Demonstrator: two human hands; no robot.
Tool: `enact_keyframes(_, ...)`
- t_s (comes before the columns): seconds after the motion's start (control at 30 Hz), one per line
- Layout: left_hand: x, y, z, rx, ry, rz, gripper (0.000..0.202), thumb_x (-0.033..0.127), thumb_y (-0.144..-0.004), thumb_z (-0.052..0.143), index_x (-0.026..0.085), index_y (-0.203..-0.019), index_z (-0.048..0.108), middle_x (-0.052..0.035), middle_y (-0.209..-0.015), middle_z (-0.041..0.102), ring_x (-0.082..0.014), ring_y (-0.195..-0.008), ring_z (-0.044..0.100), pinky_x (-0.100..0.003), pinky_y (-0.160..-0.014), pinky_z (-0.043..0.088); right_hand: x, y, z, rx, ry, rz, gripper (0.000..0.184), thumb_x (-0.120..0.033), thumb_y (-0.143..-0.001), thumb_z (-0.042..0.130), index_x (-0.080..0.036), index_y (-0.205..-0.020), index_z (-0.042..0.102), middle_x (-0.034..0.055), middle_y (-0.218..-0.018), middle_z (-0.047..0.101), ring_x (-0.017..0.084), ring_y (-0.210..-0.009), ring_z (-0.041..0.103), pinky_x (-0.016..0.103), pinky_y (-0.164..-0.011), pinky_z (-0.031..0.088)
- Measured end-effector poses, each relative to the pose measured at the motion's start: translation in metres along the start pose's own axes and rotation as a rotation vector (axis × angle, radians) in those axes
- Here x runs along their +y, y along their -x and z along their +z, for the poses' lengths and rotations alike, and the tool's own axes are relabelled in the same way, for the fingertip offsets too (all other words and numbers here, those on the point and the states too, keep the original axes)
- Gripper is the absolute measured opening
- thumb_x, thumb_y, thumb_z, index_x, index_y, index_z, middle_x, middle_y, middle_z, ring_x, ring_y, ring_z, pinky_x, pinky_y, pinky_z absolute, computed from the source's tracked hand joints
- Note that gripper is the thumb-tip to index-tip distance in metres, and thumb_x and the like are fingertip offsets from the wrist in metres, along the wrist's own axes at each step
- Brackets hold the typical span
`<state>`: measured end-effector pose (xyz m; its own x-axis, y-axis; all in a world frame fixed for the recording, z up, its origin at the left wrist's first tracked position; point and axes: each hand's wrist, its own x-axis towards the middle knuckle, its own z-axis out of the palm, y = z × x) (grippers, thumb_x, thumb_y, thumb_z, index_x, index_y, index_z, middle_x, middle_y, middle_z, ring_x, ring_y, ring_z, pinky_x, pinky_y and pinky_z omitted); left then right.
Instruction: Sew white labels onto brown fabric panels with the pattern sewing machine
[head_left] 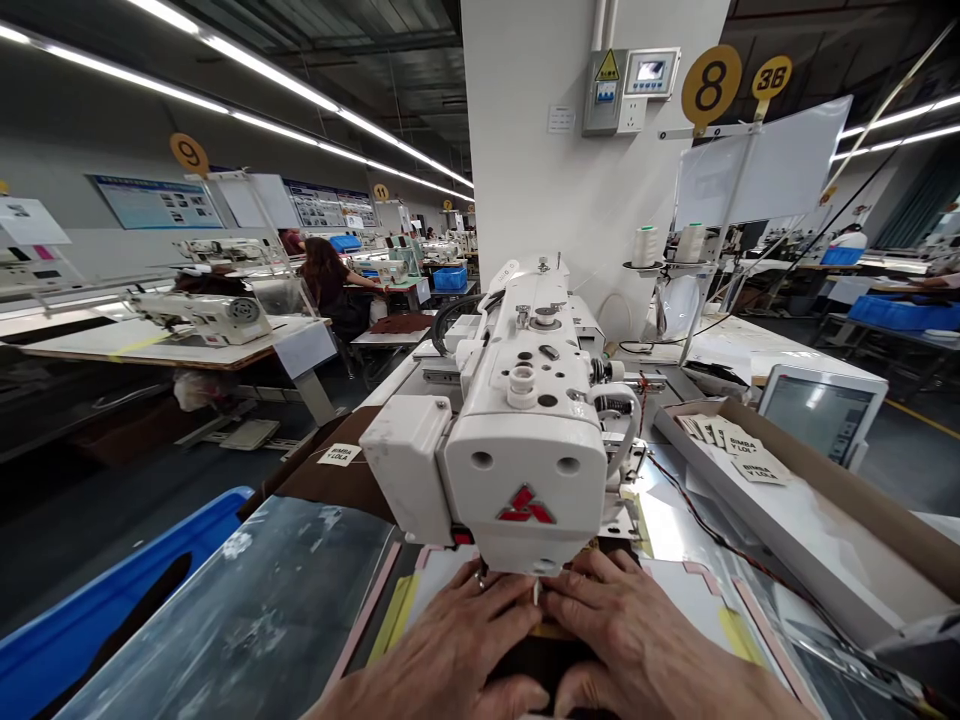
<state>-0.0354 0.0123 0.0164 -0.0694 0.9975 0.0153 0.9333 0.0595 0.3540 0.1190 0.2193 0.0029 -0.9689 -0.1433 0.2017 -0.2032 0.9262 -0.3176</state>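
Bare fingers (513, 627), creased knuckles (616, 630), apparently uncovered wrists (724, 665)

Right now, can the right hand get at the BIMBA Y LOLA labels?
Likely yes: the BIMBA Y LOLA labels lie uncovered in the open-topped box, right of the right hand; only low cabling seems in between. It would first have to leave the dark fabric.

This place is a sewing workshop, of the factory kind. A big white sewing machine (525, 470) stands near, in the middle, and another machine (232, 318) is on a worktop (82, 340) at the left. Cones of white thread (646, 247) stand at the right. Farther on the left, a person (328, 282) sits among more machines. Round yellow signs with numbers (712, 85) rise above, under long rows of tube lamps (270, 72).
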Motion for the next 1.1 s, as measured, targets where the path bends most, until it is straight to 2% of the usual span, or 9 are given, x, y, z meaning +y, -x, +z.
enact_keyframes(0.1,0.004,-0.003,-0.005,-0.024,0.048,-0.014,0.054,0.018,-0.088,0.077,0.033,-0.137,0.059,0.0031,-0.149,0.06,-0.0244,-0.14,0.055,-0.044,-0.127,0.033,0.0,-0.001,0.0,-0.024,0.001,0.02,0.058,-0.071,-0.095,0.063,-0.029,-0.134,0.067,0.0049,-0.13,0.073,0.031,-0.11,0.061,0.043,-0.097,0.05)
enact_keyframes(0.2,0.01,-0.007,-0.011,-0.009,0.047,-0.028,0.048,0.021,-0.088,0.079,0.03,-0.132,0.062,0.0013,-0.142,0.065,-0.0256,-0.134,0.059,-0.042,-0.122,0.04,0.0,-0.001,0.001,-0.006,0.008,0.019,0.053,-0.07,-0.096,0.062,-0.029,-0.129,0.069,0.0062,-0.13,0.073,0.031,-0.112,0.061,0.043,-0.095,0.05)
enact_keyframes(0.33,0.011,-0.009,-0.012,-0.024,-0.019,-0.023,0.058,0.025,-0.087,0.083,0.028,-0.14,0.059,-0.0041,-0.15,0.06,-0.0316,-0.138,0.056,-0.05,-0.123,0.04,0.0,0.0,0.001,-0.049,-0.024,0.036,0.052,-0.069,-0.097,0.061,-0.028,-0.128,0.068,0.0042,-0.131,0.072,0.031,-0.114,0.06,0.044,-0.096,0.049)
enact_keyframes(0.47,0.004,-0.004,-0.004,0.015,-0.023,-0.012,0.062,0.028,-0.09,0.081,0.027,-0.147,0.055,-0.0054,-0.151,0.06,-0.0334,-0.14,0.056,-0.052,-0.123,0.041,0.0,0.001,0.001,-0.092,-0.038,0.054,0.058,-0.068,-0.098,0.06,-0.028,-0.14,0.061,0.0035,-0.136,0.07,0.031,-0.113,0.06,0.046,-0.097,0.048)
enact_keyframes(0.53,-0.002,0.0,0.0,0.033,-0.024,0.012,0.067,0.027,-0.091,0.08,0.029,-0.151,0.052,-0.0047,-0.152,0.058,-0.0333,-0.141,0.055,-0.053,-0.124,0.039,0.0,0.001,0.002,-0.089,-0.022,0.055,0.061,-0.069,-0.099,0.059,-0.028,-0.144,0.059,0.0045,-0.138,0.069,0.031,-0.114,0.06,0.048,-0.098,0.048)
enact_keyframes(0.7,-0.011,0.008,0.004,-0.037,-0.029,0.055,0.081,0.02,-0.093,0.076,0.034,-0.163,0.035,0.0014,-0.163,0.046,-0.0301,-0.149,0.044,-0.053,-0.128,0.033,-0.001,0.003,0.005,-0.101,-0.006,0.067,0.061,-0.073,-0.1,0.052,-0.029,-0.142,0.061,0.0008,-0.141,0.067,0.032,-0.116,0.059,0.05,-0.096,0.047)
enact_keyframes(0.9,-0.005,0.008,-0.002,-0.013,0.005,0.067,0.08,0.016,-0.093,0.075,0.037,-0.16,0.039,0.0018,-0.157,0.053,-0.0271,-0.147,0.047,-0.048,-0.128,0.034,0.001,0.008,0.006,-0.098,0.058,0.033,0.058,-0.066,-0.106,0.047,-0.028,-0.148,0.056,-0.0004,-0.15,0.062,0.03,-0.118,0.06,0.048,-0.096,0.047)
enact_keyframes(1.03,-0.01,0.008,-0.003,-0.013,-0.011,0.094,0.067,0.017,-0.094,0.073,0.034,-0.154,0.049,0.0018,-0.155,0.056,-0.0268,-0.143,0.051,-0.046,-0.127,0.034,0.003,0.011,0.007,-0.128,0.072,0.017,0.059,-0.065,-0.107,0.044,-0.025,-0.149,0.057,-0.0013,-0.151,0.061,0.03,-0.122,0.059,0.047,-0.098,0.047)
enact_keyframes(1.1,-0.014,0.009,-0.002,-0.013,-0.04,0.079,0.062,0.019,-0.097,0.069,0.033,-0.154,0.048,0.0021,-0.155,0.055,-0.0271,-0.142,0.053,-0.047,-0.127,0.034,0.004,0.012,0.008,-0.122,0.08,0.013,0.062,-0.068,-0.106,0.044,-0.025,-0.149,0.058,-0.0014,-0.151,0.061,0.03,-0.121,0.06,0.048,-0.098,0.047)
